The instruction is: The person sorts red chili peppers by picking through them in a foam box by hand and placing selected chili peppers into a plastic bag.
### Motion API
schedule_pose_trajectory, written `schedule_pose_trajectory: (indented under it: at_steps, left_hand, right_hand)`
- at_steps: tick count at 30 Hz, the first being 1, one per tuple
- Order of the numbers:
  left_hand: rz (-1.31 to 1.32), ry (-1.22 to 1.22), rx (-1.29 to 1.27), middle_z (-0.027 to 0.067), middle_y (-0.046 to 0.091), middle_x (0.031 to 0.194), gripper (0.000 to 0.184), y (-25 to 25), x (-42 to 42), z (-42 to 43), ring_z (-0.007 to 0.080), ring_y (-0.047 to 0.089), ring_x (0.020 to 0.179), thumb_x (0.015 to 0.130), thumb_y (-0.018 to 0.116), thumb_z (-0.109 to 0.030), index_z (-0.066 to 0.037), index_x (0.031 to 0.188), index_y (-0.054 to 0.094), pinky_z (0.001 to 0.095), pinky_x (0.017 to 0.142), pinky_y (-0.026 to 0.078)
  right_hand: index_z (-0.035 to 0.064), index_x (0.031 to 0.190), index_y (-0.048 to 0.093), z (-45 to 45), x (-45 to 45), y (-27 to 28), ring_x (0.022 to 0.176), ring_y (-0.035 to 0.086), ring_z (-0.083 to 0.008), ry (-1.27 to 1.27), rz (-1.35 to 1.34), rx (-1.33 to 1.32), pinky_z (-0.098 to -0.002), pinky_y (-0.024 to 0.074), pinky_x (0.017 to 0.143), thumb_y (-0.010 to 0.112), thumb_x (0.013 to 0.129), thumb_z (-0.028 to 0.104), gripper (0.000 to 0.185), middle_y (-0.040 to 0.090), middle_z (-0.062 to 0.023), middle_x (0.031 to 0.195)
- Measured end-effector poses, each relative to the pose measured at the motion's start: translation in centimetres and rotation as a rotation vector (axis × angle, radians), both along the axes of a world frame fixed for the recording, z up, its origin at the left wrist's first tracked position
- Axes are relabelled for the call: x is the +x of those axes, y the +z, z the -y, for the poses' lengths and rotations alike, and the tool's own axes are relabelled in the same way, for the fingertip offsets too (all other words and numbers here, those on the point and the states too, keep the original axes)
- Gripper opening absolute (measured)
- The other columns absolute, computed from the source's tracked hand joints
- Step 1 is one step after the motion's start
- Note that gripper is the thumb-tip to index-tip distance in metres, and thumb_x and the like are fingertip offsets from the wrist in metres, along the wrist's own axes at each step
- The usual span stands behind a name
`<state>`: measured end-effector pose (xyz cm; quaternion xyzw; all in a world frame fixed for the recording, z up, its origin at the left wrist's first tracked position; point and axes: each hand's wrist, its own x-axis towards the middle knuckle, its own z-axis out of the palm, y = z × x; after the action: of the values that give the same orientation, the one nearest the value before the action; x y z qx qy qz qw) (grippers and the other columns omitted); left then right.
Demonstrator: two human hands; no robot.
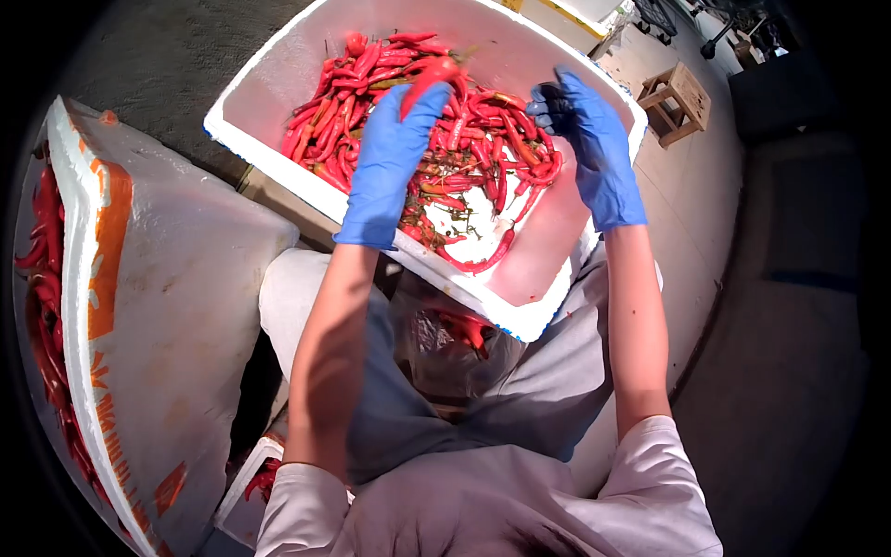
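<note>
A white foam box (237,97) stands tilted in front of me, holding a heap of red chili peppers (371,70). My left hand (399,139), in a blue glove, is closed around a red chili pepper (429,82) above the heap; that pepper is blurred by motion. Over the right side of the box is my right hand (589,135), also gloved in blue. Its fingers are loosely bent and apart, partly in dark shadow, and I see nothing held in them. Bits of stem and small peppers lie on the box floor below my hands.
At the left stands another foam box (186,269) with orange marks, red peppers at its far edge. Between my legs is a clear plastic bag (455,357) with red peppers in it. A smaller foam box (246,492) sits lower left. A wooden stool (676,100) stands at upper right.
</note>
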<state>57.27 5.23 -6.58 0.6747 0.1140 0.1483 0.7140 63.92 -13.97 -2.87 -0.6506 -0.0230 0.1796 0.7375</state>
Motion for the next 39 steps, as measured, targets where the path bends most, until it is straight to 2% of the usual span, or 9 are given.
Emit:
schedule_pose_trajectory:
  at_steps: [6, 10, 14, 23, 26, 27, 32, 34, 39]
  left_hand:
    - [-0.122, -0.119, -0.638, 0.0004, 0.049, 0.065, 0.030, -1.0, 0.3, -0.9, 0.0077, 0.046, 0.056, 0.082, 0.056, -0.032, -0.003, 0.090, 0.055, 0.0198, 0.053, 0.041]
    - [-0.179, -0.101, -0.857, 0.0051, 0.056, 0.075, 0.018, 0.1, 0.0, -0.4, 0.0118, 0.053, 0.063, 0.084, 0.054, -0.017, -0.002, 0.092, 0.052, 0.0228, 0.056, 0.045]
    - [-0.066, -0.182, -0.864, 0.0043, 0.054, 0.072, 0.012, -1.4, 0.1, -1.0, 0.0118, 0.051, 0.060, 0.082, 0.055, -0.011, -0.003, 0.090, 0.051, 0.0234, 0.055, 0.043]
    - [-0.104, -0.135, -0.909, 0.0045, 0.053, 0.071, 0.013, -1.4, 0.3, -1.4, 0.0120, 0.049, 0.059, 0.083, 0.055, -0.015, -0.004, 0.088, 0.051, 0.0244, 0.054, 0.043]
    - [-0.054, -0.226, -0.978, 0.0052, 0.054, 0.072, 0.016, -1.8, 0.4, -2.1, 0.0132, 0.050, 0.060, 0.085, 0.051, -0.019, -0.003, 0.089, 0.051, 0.0261, 0.056, 0.044]
    - [0.002, -0.294, -1.029, 0.0055, 0.054, 0.072, 0.019, -1.8, 0.5, -2.2, 0.0138, 0.050, 0.060, 0.087, 0.049, -0.021, -0.003, 0.089, 0.051, 0.0271, 0.057, 0.044]
    - [0.016, -0.163, -0.956, 0.0073, 0.056, 0.075, 0.020, -1.1, 0.2, -2.2, 0.0164, 0.054, 0.064, 0.087, 0.048, -0.022, -0.003, 0.091, 0.051, 0.0288, 0.059, 0.046]
    - [-0.074, -0.021, -0.837, 0.0075, 0.057, 0.077, 0.019, -0.4, 0.1, -1.9, 0.0156, 0.055, 0.067, 0.084, 0.053, -0.019, -0.003, 0.093, 0.050, 0.0266, 0.059, 0.045]
    - [-0.091, -0.051, -0.901, 0.0102, 0.058, 0.078, 0.015, -0.8, -0.1, -1.9, 0.0176, 0.057, 0.069, 0.080, 0.056, -0.010, -0.002, 0.092, 0.053, 0.0284, 0.058, 0.050]
  right_hand:
    - [0.0046, 0.083, 0.061, -2.0, 1.9, -11.0, 0.063, 0.057, -0.0177, 0.965, 0.360, -1.009, -0.0301, 0.0453, 0.060, 0.058, 0.071, 0.022, 0.022, 0.060, -0.0096, 0.069]
    - [0.0034, 0.077, 0.060, -0.8, -0.7, -20.2, 0.060, 0.054, -0.0213, 1.586, 0.513, -1.286, -0.0331, 0.0427, 0.057, 0.056, 0.070, 0.020, 0.018, 0.056, -0.0095, 0.068]
    - [0.0166, 0.092, 0.063, -0.5, -2.1, -29.9, 0.085, 0.058, -0.0195, 1.854, 0.597, -1.633, -0.0364, 0.0469, 0.063, 0.058, 0.071, 0.027, 0.023, 0.061, -0.0027, 0.095]
    - [0.0109, 0.083, 0.063, -1.7, -2.9, -24.1, 0.074, 0.056, -0.0196, 1.861, 0.576, -1.647, -0.0358, 0.0441, 0.059, 0.062, 0.065, 0.024, 0.023, 0.059, -0.0045, 0.082]
    - [0.0043, 0.072, 0.062, -3.7, -0.5, -19.6, 0.065, 0.054, -0.0208, 1.771, 0.107, -1.639, -0.0360, 0.0403, 0.057, 0.060, 0.062, 0.021, 0.019, 0.057, -0.0076, 0.070]
    - [0.0065, 0.080, 0.065, -2.6, 2.6, -23.9, 0.069, 0.057, -0.0232, 1.773, 0.219, -1.343, -0.0358, 0.0421, 0.058, 0.063, 0.057, 0.023, 0.028, 0.062, -0.0097, 0.077]
    - [0.0083, 0.080, 0.055, -3.7, 4.7, -9.0, 0.056, 0.044, -0.0037, 0.704, -0.154, -0.413, -0.0187, 0.0352, 0.050, 0.061, 0.073, 0.012, 0.010, 0.050, 0.0043, 0.063]
    - [0.0043, 0.081, 0.053, -3.3, 4.6, -6.1, 0.057, 0.047, -0.0059, 0.544, -0.174, -0.042, -0.0176, 0.0397, 0.053, 0.057, 0.078, 0.014, 0.011, 0.052, 0.0003, 0.068]
    - [-0.0012, 0.090, 0.054, -2.3, 2.2, -1.6, 0.071, 0.058, -0.0120, 0.349, -0.159, 0.249, -0.0232, 0.0489, 0.070, 0.054, 0.081, 0.012, 0.015, 0.058, -0.0072, 0.083]
